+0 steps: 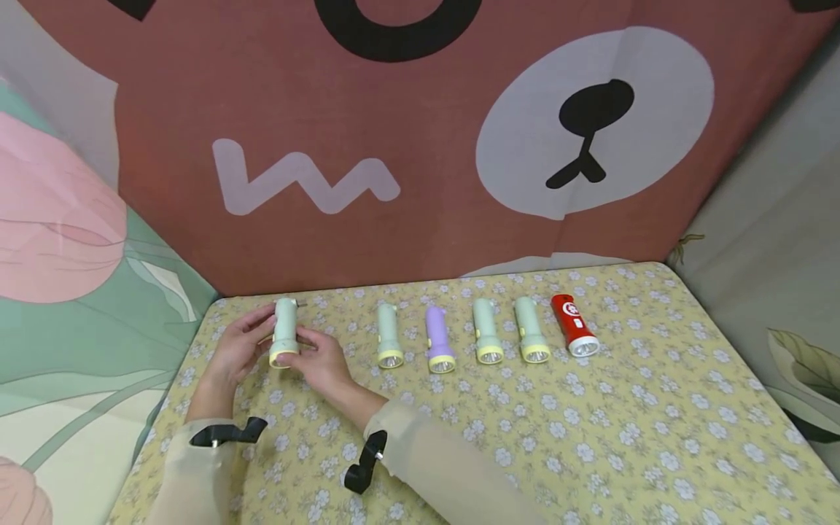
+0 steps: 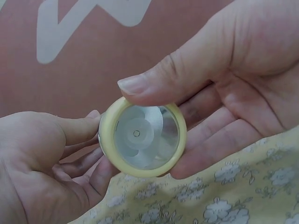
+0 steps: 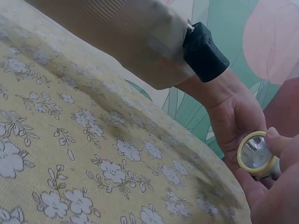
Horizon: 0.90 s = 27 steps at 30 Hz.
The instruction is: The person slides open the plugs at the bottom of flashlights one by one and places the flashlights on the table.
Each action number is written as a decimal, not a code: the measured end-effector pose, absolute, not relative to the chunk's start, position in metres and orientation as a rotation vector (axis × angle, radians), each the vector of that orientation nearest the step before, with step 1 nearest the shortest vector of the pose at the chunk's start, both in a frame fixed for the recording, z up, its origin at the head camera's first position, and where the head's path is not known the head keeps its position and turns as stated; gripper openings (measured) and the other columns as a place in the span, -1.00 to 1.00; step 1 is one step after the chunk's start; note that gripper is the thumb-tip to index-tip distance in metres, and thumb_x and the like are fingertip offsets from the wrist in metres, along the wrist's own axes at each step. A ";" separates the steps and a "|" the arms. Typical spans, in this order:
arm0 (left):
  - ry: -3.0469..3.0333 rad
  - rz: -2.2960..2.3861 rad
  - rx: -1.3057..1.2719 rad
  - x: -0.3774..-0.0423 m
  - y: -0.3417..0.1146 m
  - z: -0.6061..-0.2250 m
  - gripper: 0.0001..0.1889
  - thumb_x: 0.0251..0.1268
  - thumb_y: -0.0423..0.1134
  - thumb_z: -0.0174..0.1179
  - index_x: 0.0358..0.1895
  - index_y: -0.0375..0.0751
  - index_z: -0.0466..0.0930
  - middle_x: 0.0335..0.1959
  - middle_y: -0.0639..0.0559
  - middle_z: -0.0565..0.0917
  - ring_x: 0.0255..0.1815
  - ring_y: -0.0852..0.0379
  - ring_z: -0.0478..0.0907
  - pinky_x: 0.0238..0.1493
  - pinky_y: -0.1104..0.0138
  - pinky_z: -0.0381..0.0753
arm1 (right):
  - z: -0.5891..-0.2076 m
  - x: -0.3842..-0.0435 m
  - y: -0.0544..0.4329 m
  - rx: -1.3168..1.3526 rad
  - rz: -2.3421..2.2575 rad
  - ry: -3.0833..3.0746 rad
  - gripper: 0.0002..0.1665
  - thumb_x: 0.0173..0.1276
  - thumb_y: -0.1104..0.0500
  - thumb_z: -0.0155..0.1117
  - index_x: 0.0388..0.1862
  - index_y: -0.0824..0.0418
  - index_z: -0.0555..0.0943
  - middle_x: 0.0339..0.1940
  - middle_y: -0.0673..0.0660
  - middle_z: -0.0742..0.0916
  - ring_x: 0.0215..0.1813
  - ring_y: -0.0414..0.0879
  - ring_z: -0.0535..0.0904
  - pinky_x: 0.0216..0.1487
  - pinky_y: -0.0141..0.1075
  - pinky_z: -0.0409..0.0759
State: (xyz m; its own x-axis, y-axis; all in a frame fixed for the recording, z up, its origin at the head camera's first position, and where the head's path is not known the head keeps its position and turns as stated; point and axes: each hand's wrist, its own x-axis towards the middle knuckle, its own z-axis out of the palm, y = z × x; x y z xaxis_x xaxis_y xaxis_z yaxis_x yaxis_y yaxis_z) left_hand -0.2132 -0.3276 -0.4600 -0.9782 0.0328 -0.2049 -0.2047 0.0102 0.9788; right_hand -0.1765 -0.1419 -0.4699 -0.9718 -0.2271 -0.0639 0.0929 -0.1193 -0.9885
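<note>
Near the table's left end, both hands hold a pale green flashlight (image 1: 285, 326) with a yellow rim, its lens facing the person. The left hand (image 1: 238, 344) grips the body from the left, thumb along its side. From the other side the right hand (image 1: 324, 362) pinches the lens end, its thumb over the yellow rim (image 2: 108, 140). A small metal prong (image 1: 302, 304) sticks out at the flashlight's far end. In the left wrist view the lens (image 2: 140, 140) looks unlit. The right wrist view shows the same flashlight (image 3: 255, 153) between the two hands.
To the right stand in a row a green flashlight (image 1: 389, 329), a purple one (image 1: 437, 334), two more green ones (image 1: 485, 324) (image 1: 529, 324) and a red flashlight (image 1: 573, 321) with a white rim. They lie on a yellow floral tablecloth (image 1: 590, 437), before a printed cloth backdrop (image 1: 394, 240).
</note>
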 end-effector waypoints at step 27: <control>2.216 1.910 -0.298 -0.219 -0.339 -0.486 -0.38 0.63 -0.11 0.03 0.61 -0.21 0.14 0.23 0.10 0.48 -0.02 0.42 0.56 -0.07 0.47 0.62 | -0.501 -0.180 -0.160 -0.262 -2.018 2.183 -0.40 0.31 0.16 0.48 0.32 0.23 0.61 0.12 0.15 0.76 0.02 -0.17 0.73 -0.11 -0.52 0.66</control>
State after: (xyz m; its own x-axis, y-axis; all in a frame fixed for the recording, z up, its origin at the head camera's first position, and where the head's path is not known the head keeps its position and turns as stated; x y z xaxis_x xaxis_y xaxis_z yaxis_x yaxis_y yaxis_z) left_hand -0.2191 -0.3389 -0.4863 -0.9595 -0.0216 -0.2808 -0.2809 0.1445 0.9488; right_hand -0.1801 -0.1603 -0.5007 -0.9723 -0.2337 0.0035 -0.0218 0.0757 -0.9969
